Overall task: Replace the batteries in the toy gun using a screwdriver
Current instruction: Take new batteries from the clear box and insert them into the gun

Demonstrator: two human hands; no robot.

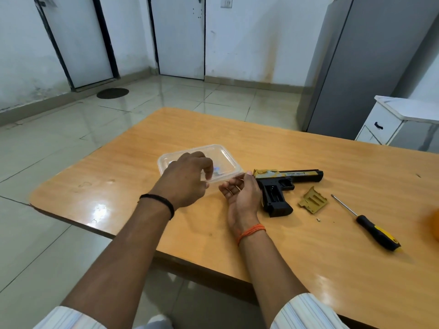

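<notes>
The black and gold toy gun [288,180] lies on its side on the wooden table [261,143], and the battery bay in its grip is uncovered. Its gold cover [312,200] lies just to the right, with a tiny screw [318,219] below it. Further right lies the black and yellow screwdriver [370,224]. My left hand [187,179] hovers over a clear plastic container [225,155] with loosely curled fingers that hold nothing I can see. A small bluish item [216,170] lies in the container, past the fingertips. My right hand [240,193], palm up, holds the container's near right corner.
An orange object [433,224] shows at the right edge of the table. Behind the table stand a grey fridge [356,67] and a white cabinet [389,119]. The table's left edge drops to a tiled floor [71,143].
</notes>
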